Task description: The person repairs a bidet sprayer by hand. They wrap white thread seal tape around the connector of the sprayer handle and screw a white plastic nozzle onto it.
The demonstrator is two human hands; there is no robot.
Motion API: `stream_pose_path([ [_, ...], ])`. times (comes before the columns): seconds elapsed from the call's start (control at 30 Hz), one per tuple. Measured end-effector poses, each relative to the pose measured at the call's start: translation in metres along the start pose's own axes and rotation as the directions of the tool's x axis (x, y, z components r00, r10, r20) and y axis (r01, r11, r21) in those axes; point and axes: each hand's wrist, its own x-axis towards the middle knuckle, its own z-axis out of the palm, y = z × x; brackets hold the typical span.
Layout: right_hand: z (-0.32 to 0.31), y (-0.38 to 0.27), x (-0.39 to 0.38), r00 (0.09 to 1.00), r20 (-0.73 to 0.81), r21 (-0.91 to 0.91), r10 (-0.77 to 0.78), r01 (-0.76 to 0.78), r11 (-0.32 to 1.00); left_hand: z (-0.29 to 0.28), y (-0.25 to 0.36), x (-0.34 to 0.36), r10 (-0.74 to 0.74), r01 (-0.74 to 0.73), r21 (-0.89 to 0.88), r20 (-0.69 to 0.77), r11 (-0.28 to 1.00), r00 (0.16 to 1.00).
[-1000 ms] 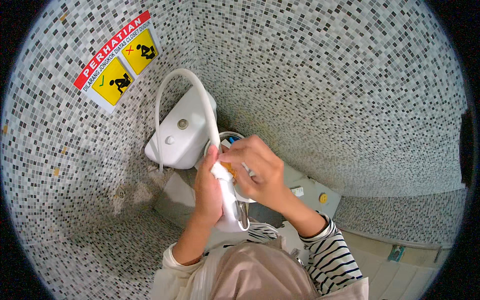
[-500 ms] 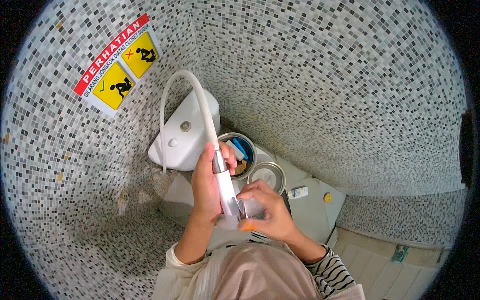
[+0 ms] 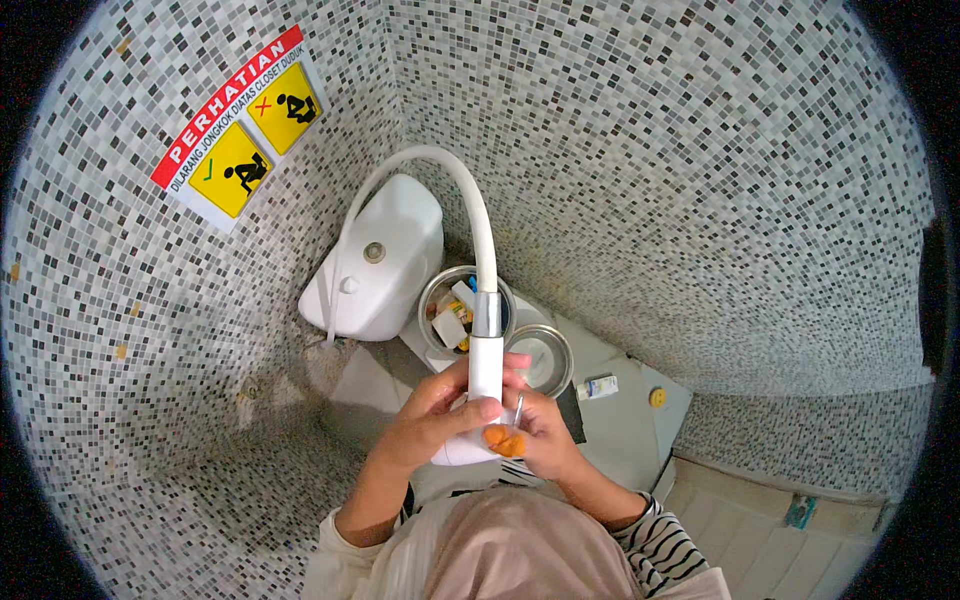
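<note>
A white spray head point(image 3: 486, 365) with a chrome collar point(image 3: 487, 315) is upright between my hands. Its white hose point(image 3: 482, 230) arches up and over to the left. My left hand point(image 3: 435, 420) grips the lower handle, thumb across its front and fingertips showing behind on the right. At the head's right side, my right hand point(image 3: 548, 440) is curled beside a thin chrome lever point(image 3: 518, 408). A small orange lump point(image 3: 503, 440) sits at its thumb, its kind unclear. The white wide end point(image 3: 465, 452) of the spray head shows below my left thumb.
Ahead stands a white toilet tank point(image 3: 400, 225). A steel bowl point(image 3: 425, 300) holds white, yellow and blue items; another round steel pan point(image 3: 567, 370) is beside it. On the grey ledge point(image 3: 640, 430) lie a white package point(image 3: 597, 387) and a yellow round thing point(image 3: 657, 397). Mosaic walls point(image 3: 650, 200) rise around.
The spray head has swung from a slant to upright and moved right. My left hand has slid from the collar down to the lower handle. More of the bowl's contents show.
</note>
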Motion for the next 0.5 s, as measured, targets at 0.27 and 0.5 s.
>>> stream_pose_path([
  [0.27, -0.059, -0.011, -0.007, 0.994, -0.099, 0.05, -0.057, 0.062, 0.997, 0.021, 0.009, -0.022, 0.075, -0.044, 0.205, -0.144, 0.978, 0.987],
  [0.5, -0.022, -0.05, 0.004, 0.761, -0.256, -0.516, -0.596, 0.414, 0.75, 0.036, 0.01, -0.031, 0.11, -0.013, 0.307, -0.301, 0.952, 0.947],
])
